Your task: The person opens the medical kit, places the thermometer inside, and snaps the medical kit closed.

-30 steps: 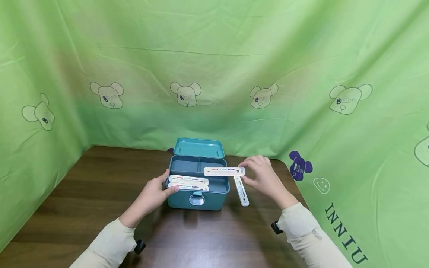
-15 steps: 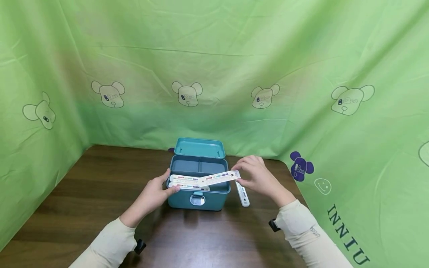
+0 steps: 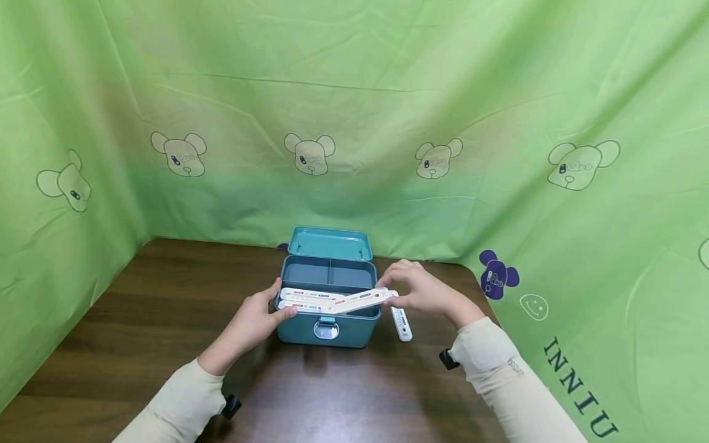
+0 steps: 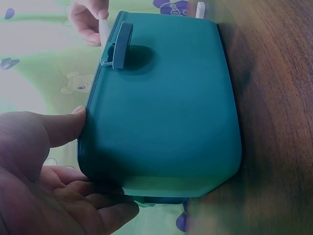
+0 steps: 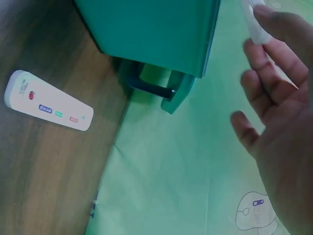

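Note:
A teal storage box stands with its lid tipped back. At its front left corner my left hand grips it, thumb over the front rim and fingers along the left side. My right hand pinches the right end of a white strip thermometer. This thermometer slants over the box's front part, its left end low over two other thermometers lying there side by side. One more thermometer lies face up on the table, right of the box.
Behind the front part, the box has a divided tray. A metal latch hangs on its front wall. The brown wooden table ends at a green printed curtain behind and at both sides.
My right hand has moved left and down with its thermometer, which has gone from level above the box to slanting, left end lowered into it. My left hand stays at the box.

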The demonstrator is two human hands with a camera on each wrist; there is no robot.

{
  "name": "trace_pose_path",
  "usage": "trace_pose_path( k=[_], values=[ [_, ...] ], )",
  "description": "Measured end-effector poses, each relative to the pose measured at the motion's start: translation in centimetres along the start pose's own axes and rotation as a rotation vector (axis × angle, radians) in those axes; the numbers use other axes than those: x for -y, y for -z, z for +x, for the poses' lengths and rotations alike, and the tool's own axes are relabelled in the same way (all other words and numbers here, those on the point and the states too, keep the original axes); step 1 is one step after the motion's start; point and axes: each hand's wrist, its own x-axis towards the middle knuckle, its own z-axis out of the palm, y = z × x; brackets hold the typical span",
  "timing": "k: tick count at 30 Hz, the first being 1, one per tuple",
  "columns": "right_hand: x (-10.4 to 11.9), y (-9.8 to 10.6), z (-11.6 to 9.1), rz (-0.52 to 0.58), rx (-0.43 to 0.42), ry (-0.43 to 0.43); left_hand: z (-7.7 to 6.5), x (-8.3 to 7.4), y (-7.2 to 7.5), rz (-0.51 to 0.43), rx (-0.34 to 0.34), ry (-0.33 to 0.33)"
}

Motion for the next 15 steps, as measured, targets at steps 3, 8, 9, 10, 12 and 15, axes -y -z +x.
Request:
trace_pose_path(
  k=[3, 8, 9, 10, 12, 15],
  values=[
    [0.1, 0.3, 0.6, 0.017, 0.077, -0.016, -0.1, 0.1, 0.0, -0.003, 0.002, 0.005],
    [0.4, 0.4, 1.5, 0.038, 0.155, -0.038, -0.2, 0.0, -0.1, -0.015, 0.0, -0.006],
    [0.5, 0.5, 1.7, 0.041, 0.161, -0.044, -0.2, 0.0, -0.1, -0.017, -0.002, -0.009],
    [0.5, 0.4, 1.8, 0.043, 0.166, -0.047, -0.2, -0.1, 0.0, -0.018, -0.003, -0.011],
    [0.7, 0.3, 2.1, 0.048, 0.173, -0.051, -0.1, -0.1, 0.0, -0.026, -0.001, -0.008],
    [0.9, 0.1, 2.4, 0.057, 0.181, -0.047, -0.1, 0.0, 0.0, -0.021, 0.002, -0.004]
  ],
)
